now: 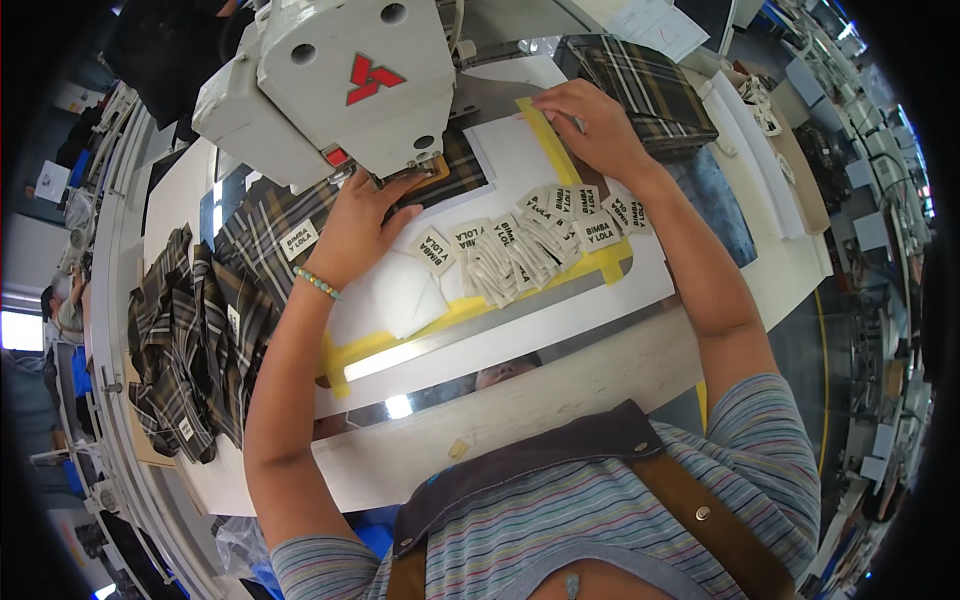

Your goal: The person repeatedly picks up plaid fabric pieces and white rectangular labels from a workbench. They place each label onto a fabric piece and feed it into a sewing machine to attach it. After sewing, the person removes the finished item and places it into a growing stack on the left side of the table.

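Note:
My left hand (360,232), with a beaded bracelet on the wrist, reaches under the head of a white sewing machine (340,70). Its fingers are spread over plaid fabric (290,215) beside the presser area, thumb apart. Some fingertips are hidden near the needle. My right hand (597,125) rests at the far edge of a white sheet bordered with yellow tape (548,140), its thumb and fingers apart and touching the tape end. Between my hands lies a loose heap of small white fabric labels (520,245) with dark lettering. One label (298,241) sits on the plaid fabric.
Crumpled plaid pieces (190,340) with white labels hang at the table's left. Folded plaid fabric (645,95) is stacked at the back right, near an open cardboard box (785,180). A small white sheet (408,298) lies by the label heap. Another person (68,305) is far left.

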### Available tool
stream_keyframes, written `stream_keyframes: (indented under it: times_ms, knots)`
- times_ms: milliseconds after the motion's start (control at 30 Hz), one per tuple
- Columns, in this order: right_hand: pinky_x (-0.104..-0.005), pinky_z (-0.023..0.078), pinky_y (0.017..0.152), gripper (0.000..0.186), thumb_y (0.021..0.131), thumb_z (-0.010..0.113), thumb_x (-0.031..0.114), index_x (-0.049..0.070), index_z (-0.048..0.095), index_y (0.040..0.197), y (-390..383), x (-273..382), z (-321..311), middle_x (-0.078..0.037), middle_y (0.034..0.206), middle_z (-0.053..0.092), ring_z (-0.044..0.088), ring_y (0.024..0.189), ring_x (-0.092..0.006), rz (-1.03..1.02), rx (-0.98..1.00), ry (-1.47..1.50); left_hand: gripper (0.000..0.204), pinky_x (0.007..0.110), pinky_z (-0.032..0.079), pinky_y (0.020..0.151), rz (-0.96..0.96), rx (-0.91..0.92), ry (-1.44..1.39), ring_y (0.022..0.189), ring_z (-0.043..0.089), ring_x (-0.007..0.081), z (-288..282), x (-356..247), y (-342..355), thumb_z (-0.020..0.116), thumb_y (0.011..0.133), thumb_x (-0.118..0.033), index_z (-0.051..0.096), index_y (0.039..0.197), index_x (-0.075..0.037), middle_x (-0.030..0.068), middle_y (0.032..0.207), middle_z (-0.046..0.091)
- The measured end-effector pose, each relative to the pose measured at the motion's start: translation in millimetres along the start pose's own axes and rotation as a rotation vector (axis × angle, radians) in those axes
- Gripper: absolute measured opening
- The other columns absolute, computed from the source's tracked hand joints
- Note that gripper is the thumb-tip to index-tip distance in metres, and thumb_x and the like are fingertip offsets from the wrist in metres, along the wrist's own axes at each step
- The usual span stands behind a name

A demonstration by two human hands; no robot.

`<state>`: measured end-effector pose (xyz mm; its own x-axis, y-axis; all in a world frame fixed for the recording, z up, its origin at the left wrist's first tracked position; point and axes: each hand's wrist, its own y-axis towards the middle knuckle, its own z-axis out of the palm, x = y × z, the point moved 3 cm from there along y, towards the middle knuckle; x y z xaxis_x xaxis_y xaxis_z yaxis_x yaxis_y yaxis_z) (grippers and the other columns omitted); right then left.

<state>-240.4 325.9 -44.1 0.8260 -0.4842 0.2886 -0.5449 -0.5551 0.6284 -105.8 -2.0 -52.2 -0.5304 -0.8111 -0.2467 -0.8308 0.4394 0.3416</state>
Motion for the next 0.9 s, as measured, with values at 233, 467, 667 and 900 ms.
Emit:
stream_keyframes:
  times_ms: [233, 467, 667, 900]
  knots:
    - [-0.0419, 0.054, 0.107, 0.025, 0.100, 0.069, 0.010, 0.006, 0.078, 0.124, 9.6, 34.6, 2.5, -0.010, 0.130, 0.073, 0.066, 0.123, -0.0309, -0.068, 0.147, 0.118, 0.039, 0.045, 0.049, 0.111, -0.179, -0.164, -0.070, 0.127, 0.059, 0.0379, -20.7, 16.3, -26.6, 0.082, 0.089, -0.010, 0.072, 0.126, -0.002, 0.0147, 0.129, 0.068]
    - [-0.0453, 0.045, 0.119, 0.036, 0.102, 0.069, 0.025, 0.004, 0.076, 0.131, 24.5, 82.9, 39.3, -0.011, 0.147, 0.068, 0.058, 0.138, -0.0314, -0.092, 0.560, -0.042, 0.047, 0.044, 0.049, 0.111, -0.299, -0.089, -0.076, 0.130, 0.056, 0.0341, -27.1, 24.7, -38.2, 0.090, 0.082, -0.015, 0.072, 0.125, -0.003, 0.0114, 0.127, 0.066]
    - [-0.0446, 0.045, 0.119, 0.039, 0.100, 0.072, 0.028, 0.004, 0.076, 0.130, 9.9, 71.3, 45.8, -0.011, 0.148, 0.067, 0.057, 0.140, -0.0312, -0.102, 0.518, -0.017, 0.048, 0.042, 0.045, 0.112, -0.372, -0.064, -0.110, 0.127, 0.055, 0.0324, -20.0, 31.8, -31.9, 0.091, 0.081, -0.018, 0.072, 0.123, -0.004, 0.0099, 0.126, 0.063]
    - [-0.0434, 0.052, 0.103, 0.032, 0.097, 0.077, 0.032, 0.004, 0.080, 0.112, 11.1, 85.8, 17.5, -0.009, 0.119, 0.076, 0.067, 0.116, -0.0299, -0.172, 0.486, -0.123, 0.042, 0.042, 0.048, 0.099, -0.345, -0.018, -0.112, 0.112, 0.054, 0.0313, -4.5, 16.7, -12.4, 0.095, 0.078, -0.024, 0.074, 0.106, -0.001, 0.0110, 0.107, 0.062]
